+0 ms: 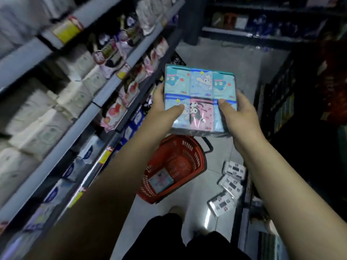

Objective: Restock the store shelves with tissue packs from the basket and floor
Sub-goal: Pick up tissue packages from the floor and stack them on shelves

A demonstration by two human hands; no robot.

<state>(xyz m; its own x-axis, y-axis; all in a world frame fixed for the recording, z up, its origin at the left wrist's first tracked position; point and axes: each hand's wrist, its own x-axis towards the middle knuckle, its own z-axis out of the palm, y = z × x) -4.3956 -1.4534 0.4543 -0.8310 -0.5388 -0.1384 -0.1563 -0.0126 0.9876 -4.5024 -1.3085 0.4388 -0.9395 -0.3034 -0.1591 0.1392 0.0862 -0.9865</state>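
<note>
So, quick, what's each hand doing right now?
Left hand: grips the tissue pack by its left edge.
Right hand: grips the same pack's right edge.

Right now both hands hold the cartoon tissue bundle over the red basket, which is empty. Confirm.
Wrong on one count: the head view shows one pack lying in the red basket. The left hand and right hand do hold the cartoon tissue bundle over it.
</note>
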